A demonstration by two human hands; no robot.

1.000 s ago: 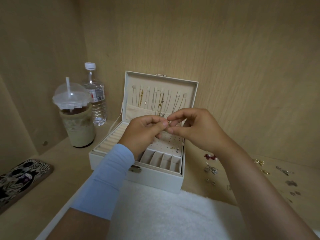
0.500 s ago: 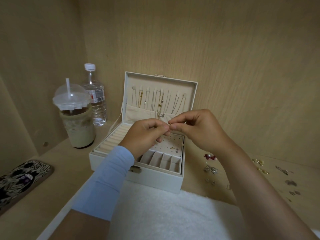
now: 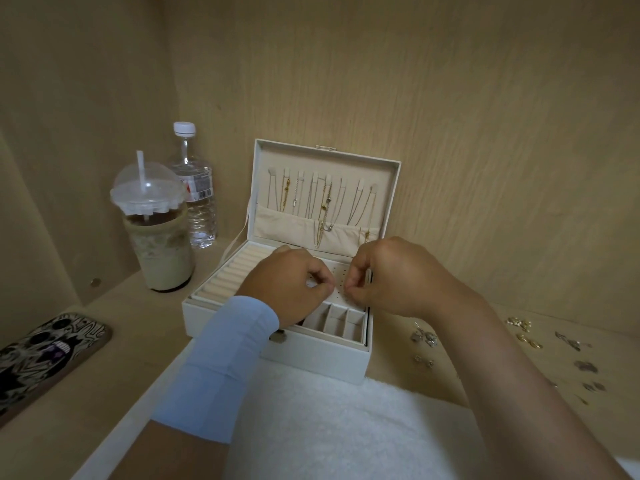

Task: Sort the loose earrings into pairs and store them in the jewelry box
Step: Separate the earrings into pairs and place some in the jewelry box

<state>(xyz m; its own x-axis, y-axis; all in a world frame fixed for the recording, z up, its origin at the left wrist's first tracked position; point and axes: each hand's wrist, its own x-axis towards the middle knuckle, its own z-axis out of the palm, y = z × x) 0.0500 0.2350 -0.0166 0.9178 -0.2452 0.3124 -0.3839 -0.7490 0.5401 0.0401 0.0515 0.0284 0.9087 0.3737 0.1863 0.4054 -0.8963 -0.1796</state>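
Earrings (image 3: 424,339) lie right of the box (image 3: 329,362). Over it, my left hand (image 3: 287,285) and right hand (image 3: 391,275) curl; whether they hold anything, I cannot tell.

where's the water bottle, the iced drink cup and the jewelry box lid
water bottle (image 3: 201,187), head view, on its label
iced drink cup (image 3: 161,258), head view, on its lower body
jewelry box lid (image 3: 304,160), head view, on the bare lining above the necklace hooks
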